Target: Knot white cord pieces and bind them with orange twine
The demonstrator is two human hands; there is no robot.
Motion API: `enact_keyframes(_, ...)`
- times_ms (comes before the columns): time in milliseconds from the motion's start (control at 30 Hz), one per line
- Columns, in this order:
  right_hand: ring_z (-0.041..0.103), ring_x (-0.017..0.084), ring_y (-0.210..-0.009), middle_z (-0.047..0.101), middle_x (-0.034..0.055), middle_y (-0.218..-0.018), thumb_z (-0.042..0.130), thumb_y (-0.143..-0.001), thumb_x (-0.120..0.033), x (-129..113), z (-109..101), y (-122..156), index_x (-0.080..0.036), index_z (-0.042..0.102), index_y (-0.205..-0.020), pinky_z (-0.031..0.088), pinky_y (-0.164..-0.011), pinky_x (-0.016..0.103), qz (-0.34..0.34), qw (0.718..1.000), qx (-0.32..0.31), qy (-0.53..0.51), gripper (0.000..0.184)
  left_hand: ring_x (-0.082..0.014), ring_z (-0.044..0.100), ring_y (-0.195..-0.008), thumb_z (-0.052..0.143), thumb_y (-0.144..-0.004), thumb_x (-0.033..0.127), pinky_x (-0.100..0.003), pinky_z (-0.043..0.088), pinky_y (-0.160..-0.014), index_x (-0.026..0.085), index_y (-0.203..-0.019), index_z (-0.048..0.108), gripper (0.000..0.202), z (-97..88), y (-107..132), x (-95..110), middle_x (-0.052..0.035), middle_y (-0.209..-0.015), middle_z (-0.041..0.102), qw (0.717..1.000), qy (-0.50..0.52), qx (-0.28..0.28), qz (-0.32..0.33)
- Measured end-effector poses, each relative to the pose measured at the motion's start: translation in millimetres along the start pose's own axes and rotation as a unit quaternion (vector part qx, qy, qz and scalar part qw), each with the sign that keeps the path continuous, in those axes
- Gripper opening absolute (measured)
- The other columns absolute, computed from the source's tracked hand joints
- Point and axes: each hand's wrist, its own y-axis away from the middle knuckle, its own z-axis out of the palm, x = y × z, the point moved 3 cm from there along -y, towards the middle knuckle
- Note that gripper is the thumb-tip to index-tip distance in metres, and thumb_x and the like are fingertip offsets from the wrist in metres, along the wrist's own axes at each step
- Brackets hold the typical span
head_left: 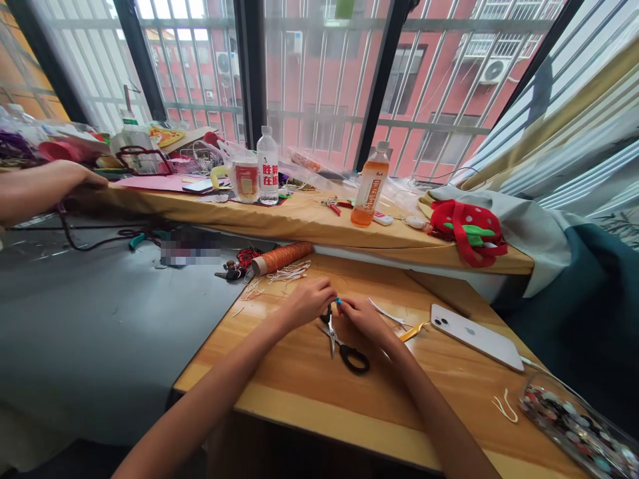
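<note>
Apparently for steadiness, right hand [368, 319] pinches a blue bit [339, 301] mid-frame, left hand [310, 301] close beside, grip unclear from here; black-handled scissors [333, 340] just below, presumably handy.

Two bare forearms reach in from the bottom edge to the centre of the frame, where the left hand [315, 297] nearly meets the right hand [363, 317], whose fingertips pinch a tiny blue piece [339, 301]. Just below lie black-handled scissors [333, 338], blades apart, on a wooden table [299, 376]. Right of centre lies a white phone [476, 337]; lower right, a tray of beads [574, 426]. An orange spool [284, 257] lies left of centre. Bottles stand on the ledge [299, 221] above, before barred windows [312, 86]. At the left edge, another person's hand [82, 175] touches the ledge.
</note>
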Motion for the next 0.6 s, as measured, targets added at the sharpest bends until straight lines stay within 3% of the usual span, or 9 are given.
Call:
enact_keyframes(100, 0.034, 0.01, -0.05, 0.038, -0.0035, -0.052, 0.033, -0.077, -0.034, 3, -2, -2, -0.018, 0.043, -0.06, 0.024, -0.048, 0.022, 0.03, 0.992, 0.08, -0.093, 0.026, -0.0111, 0.05, -0.07, 0.036, -0.083, 0.026, -0.021, 0.037, -0.065, 0.016, -0.08, 0.058, 0.025, 1.7, -1, 6, -0.0037, -0.078, 0.054, 0.997, 0.051, 0.024, -0.052)
enact_keyframes(167, 0.03, 0.009, -0.046, 0.034, -0.0045, -0.051, 0.034, -0.076, -0.039, 3, -5, -2, -0.018, 0.043, -0.062, 0.022, -0.045, 0.021, 0.045, 0.983, 0.081, -0.159, 0.027, -0.0102, 0.051, -0.069, 0.041, -0.08, 0.023, -0.019, 0.038, -0.063, 0.016, -0.081, 0.059, 0.02, 5.5, -3, 0, -0.0028, -0.078, 0.055, 0.987, 0.128, 0.011, -0.1)
enact_keyframes(233, 0.028, 0.008, -0.046, 0.033, -0.0048, -0.052, 0.037, -0.075, -0.044, -1, -8, 0, -0.018, 0.044, -0.062, 0.021, -0.044, 0.021, 0.032, 0.982, 0.024, -0.185, 0.029, -0.01, 0.052, -0.07, 0.046, -0.077, 0.02, -0.018, 0.038, -0.064, 0.015, -0.08, 0.06, 0.016, 8.7, -5, -11, -0.0017, -0.077, 0.058, 0.969, 0.212, -0.031, -0.126)
enact_keyframes(300, 0.029, 0.008, -0.048, 0.034, -0.0044, -0.052, 0.041, -0.073, -0.045, -7, -8, 4, -0.018, 0.045, -0.059, 0.021, -0.045, 0.021, 0.003, 0.985, -0.073, -0.154, 0.03, -0.0103, 0.053, -0.071, 0.049, -0.075, 0.018, -0.018, 0.039, -0.065, 0.015, -0.079, 0.062, 0.014, 8.1, -5, -20, -0.0012, -0.076, 0.06, 0.954, 0.261, -0.074, -0.13)
enact_keyframes(367, 0.031, 0.009, -0.05, 0.036, -0.0041, -0.05, 0.044, -0.071, -0.04, -11, -7, 8, -0.017, 0.045, -0.055, 0.022, -0.047, 0.021, -0.012, 0.985, -0.148, -0.084, 0.028, -0.0109, 0.053, -0.07, 0.049, -0.075, 0.018, -0.018, 0.038, -0.065, 0.014, -0.078, 0.063, 0.015, 3.6, -5, -23, -0.0019, -0.075, 0.061, 0.957, 0.246, -0.092, -0.122)
enact_keyframes(400, 0.032, 0.009, -0.05, 0.037, -0.004, -0.05, 0.044, -0.071, -0.036, -12, -6, 8, -0.017, 0.045, -0.053, 0.023, -0.047, 0.021, -0.011, 0.987, -0.155, -0.046, 0.026, -0.0112, 0.053, -0.07, 0.048, -0.075, 0.019, -0.019, 0.038, -0.064, 0.014, -0.077, 0.063, 0.016, 0.7, -4, -22, -0.0024, -0.075, 0.06, 0.965, 0.22, -0.088, -0.112)
enact_keyframes(433, 0.033, 0.009, -0.051, 0.039, -0.0039, -0.049, 0.044, -0.071, -0.031, -11, -5, 8, -0.017, 0.044, -0.051, 0.023, -0.048, 0.022, -0.005, 0.99, -0.14, -0.012, 0.025, -0.0114, 0.053, -0.07, 0.047, -0.076, 0.02, -0.019, 0.037, -0.064, 0.015, -0.078, 0.063, 0.017, -2.1, -4, -19, -0.0029, -0.076, 0.06, 0.974, 0.189, -0.077, -0.101)
enact_keyframes(500, 0.035, 0.01, -0.051, 0.041, -0.0032, -0.05, 0.041, -0.072, -0.026, -8, -5, 5, -0.017, 0.042, -0.05, 0.023, -0.049, 0.022, 0.014, 0.998, -0.05, 0.034, 0.024, -0.0118, 0.052, -0.07, 0.043, -0.079, 0.024, -0.02, 0.036, -0.063, 0.016, -0.08, 0.063, 0.021, -5.6, -2, -9, -0.0035, -0.077, 0.058, 0.986, 0.136, -0.044, -0.084)
enact_keyframes(600, 0.036, 0.01, -0.052, 0.042, -0.0022, -0.053, 0.036, -0.076, -0.028, -4, -8, 2, -0.018, 0.042, -0.055, 0.024, -0.051, 0.023, 0.036, 0.995, 0.092, 0.009, 0.025, -0.0109, 0.051, -0.068, 0.042, -0.08, 0.027, -0.019, 0.036, -0.061, 0.017, -0.081, 0.062, 0.022, -3.4, -2, 3, -0.0029, -0.076, 0.057, 0.988, 0.127, -0.003, -0.085)
